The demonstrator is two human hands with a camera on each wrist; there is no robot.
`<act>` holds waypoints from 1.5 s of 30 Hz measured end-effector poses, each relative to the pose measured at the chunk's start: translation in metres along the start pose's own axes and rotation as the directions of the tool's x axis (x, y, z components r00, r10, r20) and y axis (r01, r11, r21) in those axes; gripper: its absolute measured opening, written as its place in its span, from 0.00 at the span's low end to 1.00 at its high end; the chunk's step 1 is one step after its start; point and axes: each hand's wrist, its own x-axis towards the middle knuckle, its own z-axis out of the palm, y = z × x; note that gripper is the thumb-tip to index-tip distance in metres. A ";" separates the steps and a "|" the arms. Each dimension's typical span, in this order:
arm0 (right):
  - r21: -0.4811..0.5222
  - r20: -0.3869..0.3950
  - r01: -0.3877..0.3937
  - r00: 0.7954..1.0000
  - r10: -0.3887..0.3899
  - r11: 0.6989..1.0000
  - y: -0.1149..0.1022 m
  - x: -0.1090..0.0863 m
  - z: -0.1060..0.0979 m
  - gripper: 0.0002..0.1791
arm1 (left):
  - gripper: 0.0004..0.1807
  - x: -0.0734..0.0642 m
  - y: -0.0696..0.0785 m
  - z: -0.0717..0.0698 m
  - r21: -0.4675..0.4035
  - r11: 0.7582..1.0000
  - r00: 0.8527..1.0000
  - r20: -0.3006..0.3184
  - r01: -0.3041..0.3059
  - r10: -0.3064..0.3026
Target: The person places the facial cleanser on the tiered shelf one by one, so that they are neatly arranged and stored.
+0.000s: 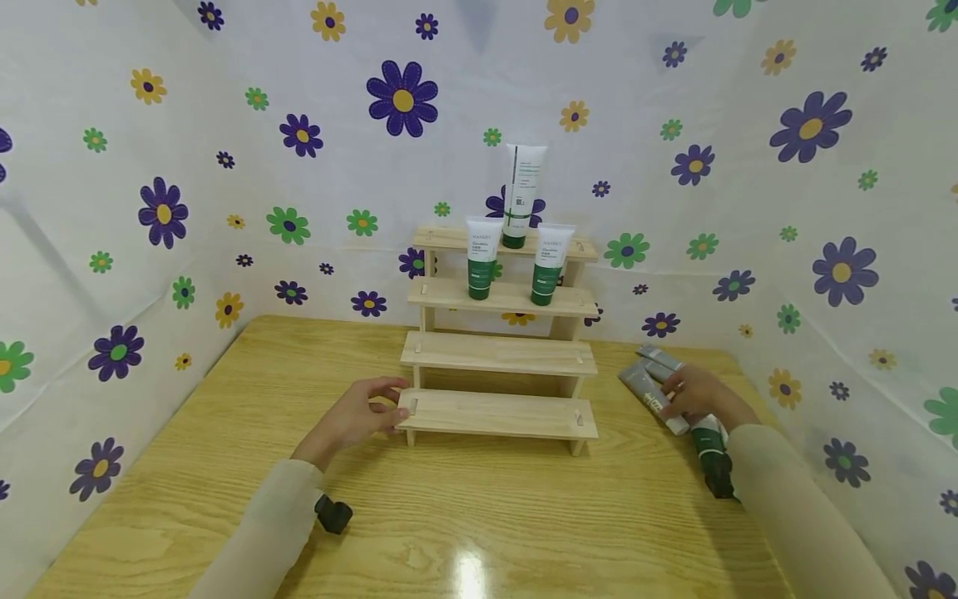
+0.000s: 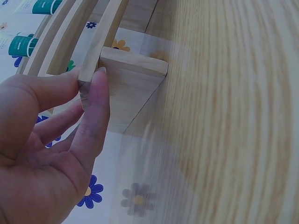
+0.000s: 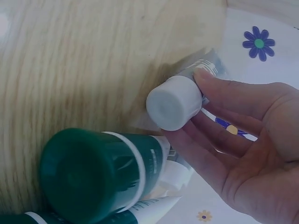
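A stepped wooden rack [image 1: 497, 353] stands at the middle of the table. My left hand [image 1: 359, 416] pinches the left end of its lowest board [image 2: 91, 65] between thumb and fingers. On the right, my right hand [image 1: 699, 395] holds a grey tube [image 1: 644, 387] near its white cap [image 3: 170, 105], thumb on one side and fingers on the other. The tube lies low over the table; whether it touches is hard to tell. Another grey tube [image 1: 659, 358] is just behind it. Green-and-white tubes [image 1: 711, 449] lie beside my right wrist, partly hidden by hand and sleeve.
A tall white tube with a green base [image 1: 524, 195] stands on the rack's top tier. Two smaller green-and-white tubes, one left [image 1: 482, 258] and one right [image 1: 551, 262], stand upright on the tier below. Flower-patterned cloth walls [image 1: 456, 100] enclose the wooden table [image 1: 479, 507].
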 end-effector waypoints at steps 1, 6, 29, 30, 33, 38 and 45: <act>-0.004 -0.006 0.010 1.000 -0.010 1.000 0.001 0.000 -0.001 0.31 | 0.27 0.000 0.000 0.000 -0.002 1.000 1.000 0.001 -0.002 0.002; 0.023 -0.042 0.050 0.998 -0.049 0.998 0.000 -0.003 -0.007 0.32 | 0.28 0.000 0.001 0.000 -0.019 1.000 1.000 0.010 -0.009 0.009; 0.164 -0.283 0.204 0.947 -0.153 0.965 -0.045 -0.022 -0.032 0.38 | 0.27 0.001 -0.002 0.001 -0.041 0.999 1.000 -0.007 0.018 -0.018; 0.162 -0.293 0.213 0.943 -0.159 0.963 -0.048 -0.023 -0.032 0.37 | 0.27 0.001 -0.003 0.001 -0.044 0.999 1.000 -0.009 0.021 -0.021; 0.170 -0.311 0.231 0.935 -0.170 0.958 -0.058 -0.026 -0.032 0.36 | 0.28 0.002 -0.004 0.000 -0.042 0.999 1.000 -0.004 0.017 -0.017; 0.182 -0.335 0.251 0.925 -0.179 0.951 -0.072 -0.025 -0.030 0.36 | 0.28 0.002 -0.005 0.001 -0.043 0.999 1.000 -0.001 0.013 -0.013; 0.211 -0.343 0.282 0.918 -0.199 0.936 -0.097 -0.030 -0.027 0.37 | 0.27 0.002 -0.004 0.000 -0.047 0.999 1.000 0.001 0.008 -0.008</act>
